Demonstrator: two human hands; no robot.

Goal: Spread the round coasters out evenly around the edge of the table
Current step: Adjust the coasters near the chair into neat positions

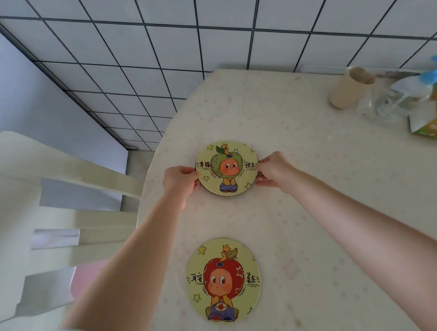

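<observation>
A round yellow coaster with a green-apple cartoon figure (227, 168) is held just above or on the pale speckled table (302, 186), near its left edge. My left hand (180, 181) pinches its left rim and my right hand (272, 171) pinches its right rim. A second round coaster with a red-apple figure (223, 280) lies flat on the table closer to me, also along the left edge, apart from both hands.
A cardboard tube (350, 87) lies at the table's far right beside a clear spray bottle with a blue trigger (406, 92) and a yellow-green packet (433, 121). A cream chair (62, 198) stands left of the table. Tiled floor lies beyond.
</observation>
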